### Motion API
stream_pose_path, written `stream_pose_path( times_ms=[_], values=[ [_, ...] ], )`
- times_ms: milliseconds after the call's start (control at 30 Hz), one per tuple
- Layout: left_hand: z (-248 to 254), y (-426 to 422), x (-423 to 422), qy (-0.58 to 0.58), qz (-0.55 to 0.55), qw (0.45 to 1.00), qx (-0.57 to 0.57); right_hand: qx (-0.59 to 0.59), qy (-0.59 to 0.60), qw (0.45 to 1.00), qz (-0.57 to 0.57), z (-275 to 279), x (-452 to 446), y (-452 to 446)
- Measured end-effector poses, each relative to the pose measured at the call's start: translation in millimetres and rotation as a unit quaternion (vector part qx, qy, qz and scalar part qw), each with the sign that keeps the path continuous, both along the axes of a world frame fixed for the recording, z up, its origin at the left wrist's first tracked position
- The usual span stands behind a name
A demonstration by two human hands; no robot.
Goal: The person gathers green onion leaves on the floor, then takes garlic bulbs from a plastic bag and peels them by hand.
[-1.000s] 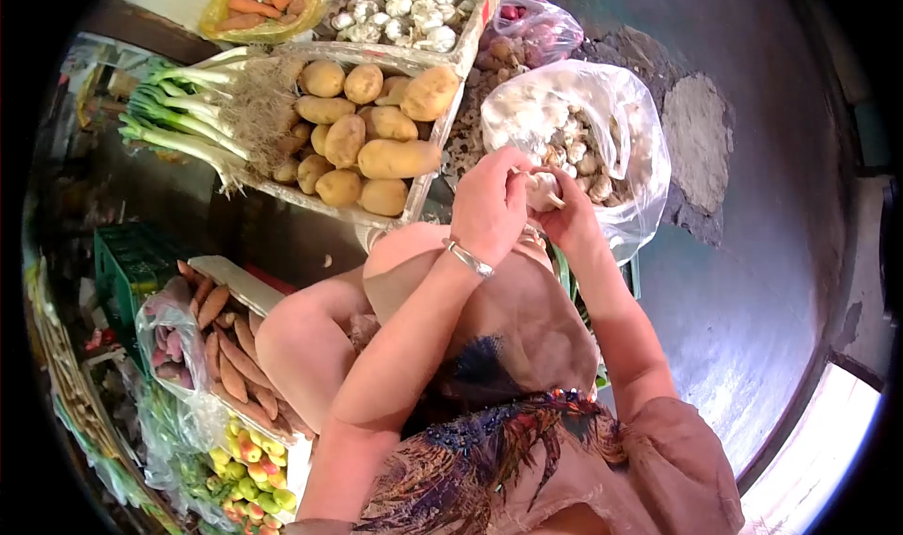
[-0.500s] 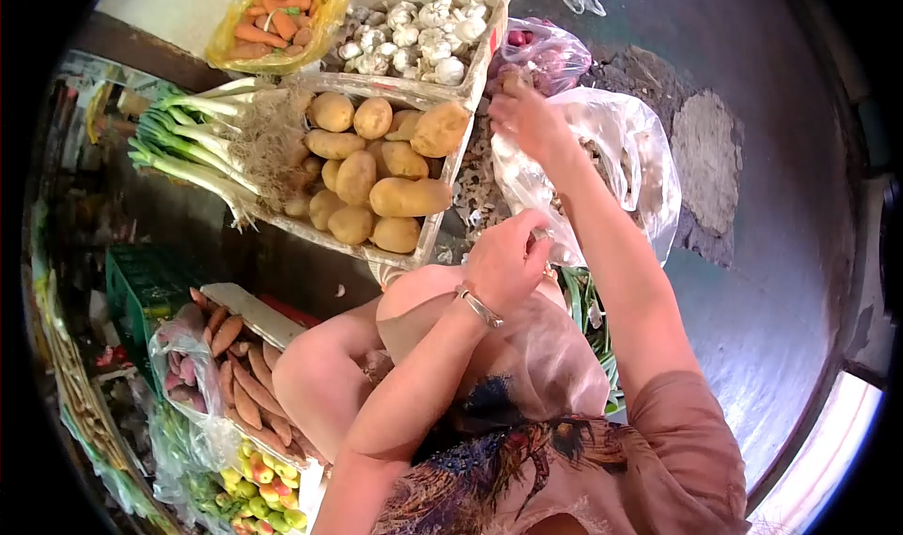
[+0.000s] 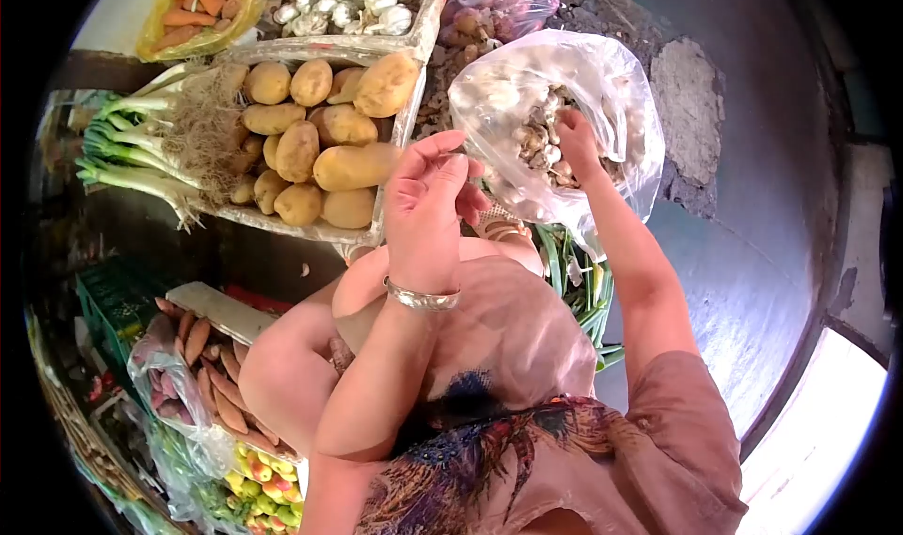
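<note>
My right hand (image 3: 576, 142) is inside the open clear plastic bag (image 3: 628, 83), its fingers curled together against the garlic bulbs (image 3: 538, 149). Anything held in those fingers is hidden. Above my knees, my left hand (image 3: 428, 201) is raised with the palm turned up, its fingers loosely bent and apart. I see nothing held in it. A metal bracelet (image 3: 421, 297) circles that wrist. Just left of the left hand is a crate (image 3: 388, 173) heaped with potatoes (image 3: 298, 151).
Leeks (image 3: 150, 149) lie beside the potatoes. Behind are a box of garlic (image 3: 372, 8), carrots (image 3: 193, 8) and a bag of purple-red onions (image 3: 517, 3). Long green leaves (image 3: 593, 300) lie below the garlic bag. Sweet potatoes (image 3: 221, 380) and apples (image 3: 268, 488) are at lower left.
My right hand has moved from near the onion bag down into the garlic bag, whose mouth now shows wider. My left hand has shifted left and turned palm up, its fingers spreading. The view has shifted.
</note>
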State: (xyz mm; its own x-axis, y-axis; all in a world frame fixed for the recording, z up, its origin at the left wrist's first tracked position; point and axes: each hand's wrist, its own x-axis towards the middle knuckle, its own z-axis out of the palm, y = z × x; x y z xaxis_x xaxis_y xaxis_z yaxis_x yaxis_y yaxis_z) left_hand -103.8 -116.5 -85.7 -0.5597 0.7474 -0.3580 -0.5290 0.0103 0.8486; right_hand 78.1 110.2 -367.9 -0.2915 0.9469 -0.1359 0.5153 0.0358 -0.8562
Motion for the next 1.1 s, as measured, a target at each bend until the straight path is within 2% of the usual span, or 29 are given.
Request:
stream_pose_path(
  times_ms=[67,133,167,200,267,300,333,400,467,533,567,633,667,733,767,833,900,1000,1033,1100],
  values=[
    [-3,0,-3,-0.060,-0.005,0.998,0.007,-0.008,-0.020,1.000,-0.006,36,-30,-4],
    [-2,1,-2,-0.057,-0.011,0.998,0.005,-0.093,-0.001,0.995,-0.033,43,-55,1],
    [-1,2,-1,-0.055,-0.017,0.998,0.005,-0.087,-0.024,0.992,-0.085,46,-68,-1],
    [-1,3,0,-0.054,-0.017,0.998,0.004,-0.089,-0.024,0.992,-0.085,42,-81,-1],
    [-2,3,0,-0.058,-0.037,0.998,0.013,-0.042,-0.095,0.959,-0.263,17,-104,5],
    [-2,3,1,-0.057,-0.038,0.998,0.009,-0.049,-0.063,0.970,-0.231,-35,-99,25],
    [-2,2,1,-0.062,-0.042,0.997,0.012,-0.052,-0.063,0.969,-0.232,-9,-99,17],
    [-1,1,0,-0.067,-0.047,0.997,0.017,-0.179,0.013,0.965,-0.189,45,-92,11],
    [1,1,-2,-0.068,-0.044,0.997,-0.003,-0.211,-0.001,0.963,-0.167,40,-76,13],
    [1,2,-3,-0.065,-0.045,0.997,0.000,-0.215,0.148,0.948,-0.184,43,-55,-10],
    [0,2,-3,-0.060,-0.047,0.997,-0.003,-0.214,0.145,0.949,-0.182,43,-42,-19],
    [-1,2,-2,-0.063,-0.054,0.997,0.002,-0.274,0.273,0.915,-0.117,49,-15,-41],
    [-1,2,-1,-0.063,-0.063,0.996,0.006,-0.275,0.272,0.914,-0.119,57,-6,-54],
    [-1,1,0,-0.063,-0.072,0.995,0.004,-0.330,0.426,0.834,-0.120,115,-10,-79],
    [-1,2,1,-0.052,-0.083,0.995,-0.021,-0.329,0.427,0.833,-0.121,130,-9,-89],
    [-3,1,4,-0.037,-0.094,0.994,-0.043,-0.323,0.431,0.843,-0.012,158,-9,-104],
    [-9,1,10,0.094,-0.143,0.983,-0.070,-0.334,0.417,0.845,0.003,192,-19,-118],
    [-5,1,20,0.105,-0.154,0.982,-0.023,-0.354,0.378,0.855,0.032,225,-28,-140],
    [1,1,17,0.069,-0.193,0.979,-0.022,-0.339,0.330,0.881,0.015,233,-31,-147],
    [-2,0,14,0.051,-0.198,0.979,-0.003,-0.303,0.264,0.916,0.015,261,-37,-154]
  ],
)
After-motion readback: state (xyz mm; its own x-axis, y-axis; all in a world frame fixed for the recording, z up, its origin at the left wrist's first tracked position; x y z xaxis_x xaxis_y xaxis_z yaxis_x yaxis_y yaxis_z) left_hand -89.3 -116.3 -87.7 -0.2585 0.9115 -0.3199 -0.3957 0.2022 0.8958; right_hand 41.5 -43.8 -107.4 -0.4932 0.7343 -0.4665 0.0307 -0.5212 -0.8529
